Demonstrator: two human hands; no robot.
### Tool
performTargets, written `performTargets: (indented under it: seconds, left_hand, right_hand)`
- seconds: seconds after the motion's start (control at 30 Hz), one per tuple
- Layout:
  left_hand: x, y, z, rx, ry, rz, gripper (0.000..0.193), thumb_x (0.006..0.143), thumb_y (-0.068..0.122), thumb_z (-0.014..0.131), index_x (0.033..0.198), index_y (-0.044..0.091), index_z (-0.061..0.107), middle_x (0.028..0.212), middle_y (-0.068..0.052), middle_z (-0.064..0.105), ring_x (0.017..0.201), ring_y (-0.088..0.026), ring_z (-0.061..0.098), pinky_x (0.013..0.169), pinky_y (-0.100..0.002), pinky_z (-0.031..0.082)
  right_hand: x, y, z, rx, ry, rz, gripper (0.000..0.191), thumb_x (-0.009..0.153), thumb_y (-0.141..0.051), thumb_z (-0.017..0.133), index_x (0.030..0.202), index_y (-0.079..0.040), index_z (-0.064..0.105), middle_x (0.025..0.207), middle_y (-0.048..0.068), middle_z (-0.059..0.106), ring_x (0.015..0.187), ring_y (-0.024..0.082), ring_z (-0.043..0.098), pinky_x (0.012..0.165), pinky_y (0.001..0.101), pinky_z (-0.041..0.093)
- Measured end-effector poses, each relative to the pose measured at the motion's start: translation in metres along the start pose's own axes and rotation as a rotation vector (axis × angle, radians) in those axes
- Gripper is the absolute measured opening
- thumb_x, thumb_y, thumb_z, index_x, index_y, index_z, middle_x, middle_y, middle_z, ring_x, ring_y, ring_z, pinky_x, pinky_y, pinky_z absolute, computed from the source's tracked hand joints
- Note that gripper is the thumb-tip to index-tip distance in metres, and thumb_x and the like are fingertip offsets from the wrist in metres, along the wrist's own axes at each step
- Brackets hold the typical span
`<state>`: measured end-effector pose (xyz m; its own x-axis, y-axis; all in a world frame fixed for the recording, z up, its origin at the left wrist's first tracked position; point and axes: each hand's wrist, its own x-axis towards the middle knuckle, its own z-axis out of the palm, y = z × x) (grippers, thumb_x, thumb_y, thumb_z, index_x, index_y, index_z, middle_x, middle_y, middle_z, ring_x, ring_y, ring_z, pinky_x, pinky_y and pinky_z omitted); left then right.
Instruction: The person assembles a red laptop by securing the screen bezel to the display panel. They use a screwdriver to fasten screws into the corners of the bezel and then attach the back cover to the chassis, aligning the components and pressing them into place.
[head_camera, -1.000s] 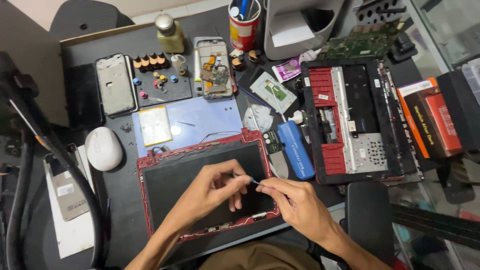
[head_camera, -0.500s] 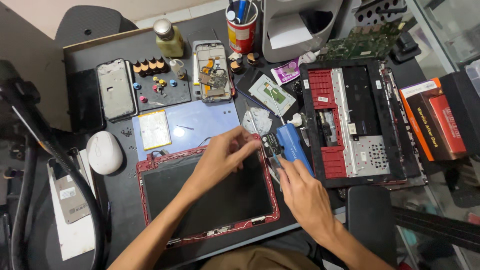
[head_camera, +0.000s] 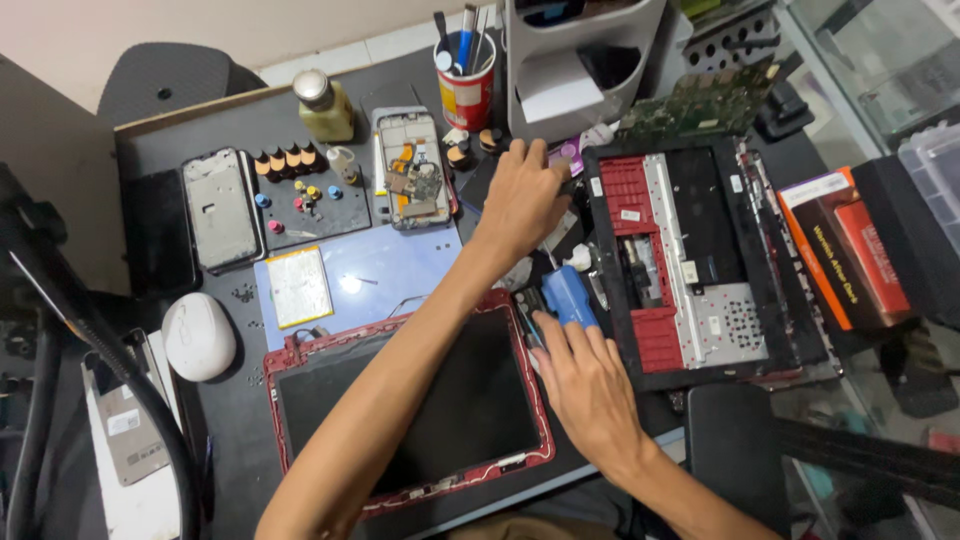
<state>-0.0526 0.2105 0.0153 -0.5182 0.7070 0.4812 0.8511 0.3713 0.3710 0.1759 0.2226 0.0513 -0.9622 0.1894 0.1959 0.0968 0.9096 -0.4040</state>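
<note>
Reaching across the desk, left hand (head_camera: 522, 200) fingers curled over small parts beside the red laptop chassis (head_camera: 700, 260); hold cannot be told. Right hand (head_camera: 585, 375) lies flat, fingertips touching the blue tool case (head_camera: 568, 295) by the red-framed screen panel (head_camera: 420, 410)

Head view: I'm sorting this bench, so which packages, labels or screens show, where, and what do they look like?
Boxes: right edge, two flat cartons, orange, red and black.
Screen: front centre, dark panel in a red frame, under the left forearm.
Cup: back centre, red cylinder with a yellow band, holding pens.
Sticker: far left, small white label on a grey plate.
Bottle: back, yellowish, grey cap.
</note>
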Motion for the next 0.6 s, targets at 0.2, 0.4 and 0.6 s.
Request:
performTargets:
  seconds: [0.2,0.4,0.6]
  left_hand:
    - [0.011,-0.005,0.023,0.022,-0.072,-0.007,0.04,0.067,0.02,0.085,0.107,0.013,0.08,0.109,-0.016,0.057,0.104,-0.036,0.049,0.087,-0.045,0.041]
    - [0.016,-0.01,0.028,0.031,-0.069,0.081,0.038,0.068,0.024,0.087,0.103,0.014,0.08,0.115,-0.016,0.058,0.109,-0.036,0.05,0.092,-0.046,0.04]
    - [0.026,-0.007,0.024,0.101,-0.174,0.198,0.05,0.063,0.026,0.085,0.104,0.001,0.074,0.116,-0.015,0.061,0.111,-0.033,0.053,0.093,-0.045,0.041]
  right_hand:
    - [0.004,0.0,-0.006,0.017,0.0,0.003,0.039,0.089,-0.025,0.071,0.123,-0.006,0.065,0.096,0.012,0.063,0.089,0.031,0.059,0.075,0.0449,0.046]
    - [0.01,0.012,-0.018,-0.001,0.069,0.052,0.036,0.088,-0.027,0.072,0.119,-0.009,0.069,0.098,0.009,0.063,0.087,0.029,0.058,0.075,0.0439,0.045]
    - [0.016,0.038,-0.034,-0.162,0.073,0.166,0.03,0.091,-0.027,0.068,0.119,-0.017,0.073,0.105,0.008,0.062,0.09,0.027,0.057,0.079,0.0461,0.039]
